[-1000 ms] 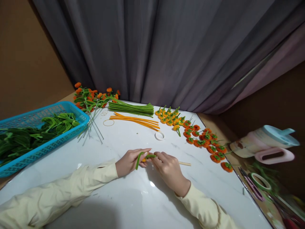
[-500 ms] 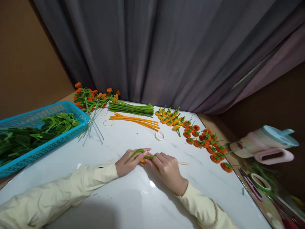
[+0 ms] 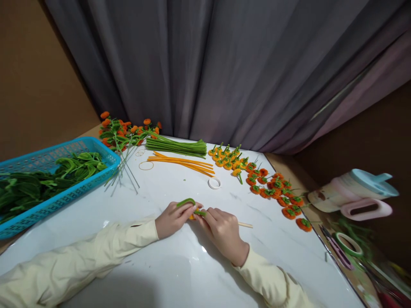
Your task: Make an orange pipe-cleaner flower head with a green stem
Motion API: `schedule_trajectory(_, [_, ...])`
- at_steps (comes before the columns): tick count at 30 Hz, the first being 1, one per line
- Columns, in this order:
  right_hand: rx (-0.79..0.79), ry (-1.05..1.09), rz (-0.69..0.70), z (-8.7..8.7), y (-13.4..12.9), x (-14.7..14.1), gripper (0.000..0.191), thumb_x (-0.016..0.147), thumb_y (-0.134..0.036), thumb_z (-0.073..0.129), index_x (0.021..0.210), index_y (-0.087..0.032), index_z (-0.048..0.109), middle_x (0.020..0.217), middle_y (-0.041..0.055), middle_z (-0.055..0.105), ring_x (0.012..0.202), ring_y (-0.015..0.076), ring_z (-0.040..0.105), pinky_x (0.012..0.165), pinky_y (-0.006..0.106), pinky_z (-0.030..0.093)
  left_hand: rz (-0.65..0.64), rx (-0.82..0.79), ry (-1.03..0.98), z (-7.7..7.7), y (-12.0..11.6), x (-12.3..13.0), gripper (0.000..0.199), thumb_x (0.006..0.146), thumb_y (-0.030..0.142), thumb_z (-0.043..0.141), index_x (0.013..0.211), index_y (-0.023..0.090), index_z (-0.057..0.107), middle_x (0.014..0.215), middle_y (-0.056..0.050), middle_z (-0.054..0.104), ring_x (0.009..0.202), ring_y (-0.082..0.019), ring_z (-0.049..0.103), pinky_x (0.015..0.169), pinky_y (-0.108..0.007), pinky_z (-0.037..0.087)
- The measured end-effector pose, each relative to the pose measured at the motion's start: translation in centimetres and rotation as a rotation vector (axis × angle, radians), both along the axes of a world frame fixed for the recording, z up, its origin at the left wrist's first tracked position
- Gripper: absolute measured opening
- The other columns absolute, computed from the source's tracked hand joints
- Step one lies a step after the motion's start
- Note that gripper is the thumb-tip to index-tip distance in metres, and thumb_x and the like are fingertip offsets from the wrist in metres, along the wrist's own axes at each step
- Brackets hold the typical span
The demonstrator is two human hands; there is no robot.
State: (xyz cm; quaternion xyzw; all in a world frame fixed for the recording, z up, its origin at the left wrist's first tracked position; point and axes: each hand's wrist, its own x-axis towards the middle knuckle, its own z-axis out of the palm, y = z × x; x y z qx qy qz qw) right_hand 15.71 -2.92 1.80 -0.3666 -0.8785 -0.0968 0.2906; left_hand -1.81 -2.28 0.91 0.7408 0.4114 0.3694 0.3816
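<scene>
My left hand (image 3: 168, 221) is closed on a small yellow-orange pipe-cleaner flower (image 3: 192, 216), mostly covered by the fingers. A green pipe cleaner (image 3: 186, 201) arches over the left fingers, and a short green end shows between the two hands. My right hand (image 3: 224, 234) pinches at that green end, its fingertips touching the flower's side. From behind the right hand a thin pale stick (image 3: 245, 224) pokes out to the right; whether the hand grips it I cannot tell. Both hands are just above the white marbled table (image 3: 173, 269).
Beyond my hands lie a white ring (image 3: 214, 183), orange pipe cleaners (image 3: 183, 163) and green pipe cleaners (image 3: 176, 147). Yellow flowers (image 3: 227, 164) and orange flowers (image 3: 276, 184) spread rightward. A blue basket (image 3: 61, 192) of leaves stands left; a cup (image 3: 353, 192) and green tape (image 3: 349, 244) lie right.
The right hand has shifted slightly down and left, and the stick's end has dipped with it. The green arch over the left fingers sits a little higher and farther right.
</scene>
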Motion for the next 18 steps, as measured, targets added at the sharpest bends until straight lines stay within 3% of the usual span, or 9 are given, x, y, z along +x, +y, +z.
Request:
schedule_trajectory(4, [-0.100, 0.001, 0.023, 0.5, 0.3, 0.7, 0.042, 0.098, -0.034, 0.029, 0.071, -0.016, 0.057, 0.058, 0.0015, 0.055, 0.049, 0.0120, 0.047, 0.047, 0.026, 0.026, 0.062, -0.160, -0.121, -0.5, 0.3, 0.1, 0.032, 0.088, 0.038, 0.040, 0.091, 0.015, 0.063, 0.098, -0.007, 0.066, 0.087, -0.017, 0.062, 0.081, -0.027, 0.051])
schedule_trajectory(7, [-0.202, 0.039, 0.012, 0.4, 0.7, 1.8, 0.035, 0.097, -0.035, 0.030, 0.087, -0.015, 0.057, 0.066, 0.0025, 0.059, 0.055, 0.0125, 0.053, 0.049, 0.024, 0.031, 0.043, -0.421, -0.334, -0.9, 0.9, 0.2, 0.040, 0.084, 0.047, 0.044, 0.091, 0.011, 0.059, 0.100, -0.012, 0.065, 0.071, -0.016, 0.064, 0.059, -0.026, 0.055])
schedule_trajectory(9, [-0.242, 0.032, -0.033, -0.1, 1.2, 2.5, 0.032, 0.097, -0.034, 0.031, 0.089, -0.015, 0.055, 0.070, 0.0034, 0.061, 0.059, 0.0136, 0.056, 0.051, 0.024, 0.033, 0.020, -0.520, -0.424, -1.0, 1.4, 0.1, 0.043, 0.081, 0.050, 0.048, 0.093, 0.009, 0.056, 0.101, -0.015, 0.064, 0.063, -0.014, 0.063, 0.046, -0.022, 0.050])
schedule_trajectory(15, [-0.244, -0.084, -0.045, -1.7, 2.1, 2.8, 0.030, 0.095, -0.025, 0.035, 0.078, -0.016, 0.058, 0.075, 0.0066, 0.058, 0.070, 0.0175, 0.052, 0.061, 0.027, 0.038, 0.038, -0.527, -0.413, -0.8, 1.8, -0.1, 0.045, 0.080, 0.051, 0.049, 0.093, 0.009, 0.058, 0.097, -0.015, 0.065, 0.050, -0.008, 0.055, 0.034, -0.015, 0.036])
schedule_trajectory(18, [-0.333, 0.064, 0.023, -1.1, 1.9, 2.5, 0.021, 0.093, -0.024, 0.040, 0.086, -0.016, 0.059, 0.087, 0.0092, 0.059, 0.082, 0.0205, 0.051, 0.071, 0.032, 0.040, 0.104, -0.422, -0.307, -0.5, 1.4, 0.0, 0.042, 0.083, 0.048, 0.046, 0.092, 0.010, 0.060, 0.096, -0.012, 0.066, 0.052, -0.007, 0.053, 0.039, -0.016, 0.039])
